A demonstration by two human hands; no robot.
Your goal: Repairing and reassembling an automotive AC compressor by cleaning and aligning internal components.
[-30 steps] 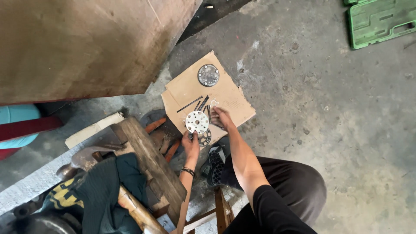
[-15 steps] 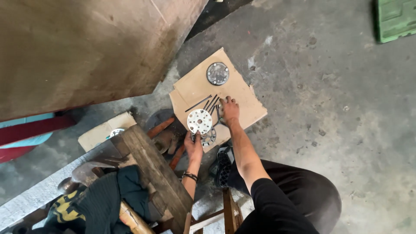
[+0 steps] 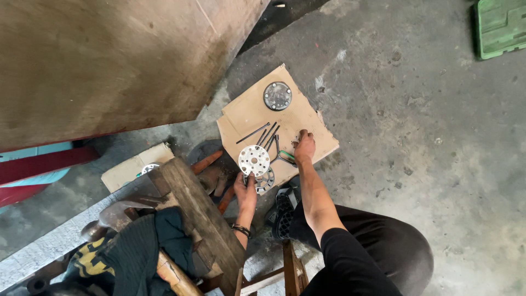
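The person crouches over a torn sheet of brown cardboard [image 3: 249,112] laid flat on the rough, stained concrete floor [image 3: 416,137]. The left hand [image 3: 246,190] pinches the lower edge of a white round plate [image 3: 254,160] drilled with small holes, fingers closed on it and holding it just above a second perforated metal disc [image 3: 265,179] lying on the cardboard's near edge. At about three o'clock from the white plate, the right hand [image 3: 304,147] rests fingertips-down on the cardboard, fingers curled together; whether it grips anything I cannot tell. Between the hands lies a thin bent metal tool [image 3: 282,155]. At twelve o'clock from the plate, several dark slender rods [image 3: 262,133] lie loosely fanned, and beyond them sits a dark grey round metal part [image 3: 277,95] with a ring of bolt holes. A worn, grainy wooden block [image 3: 192,205] stands at eight o'clock, dark cloth [image 3: 148,246] draped beside it. A green moulded plastic case [image 3: 499,27] lies far off at two o'clock.
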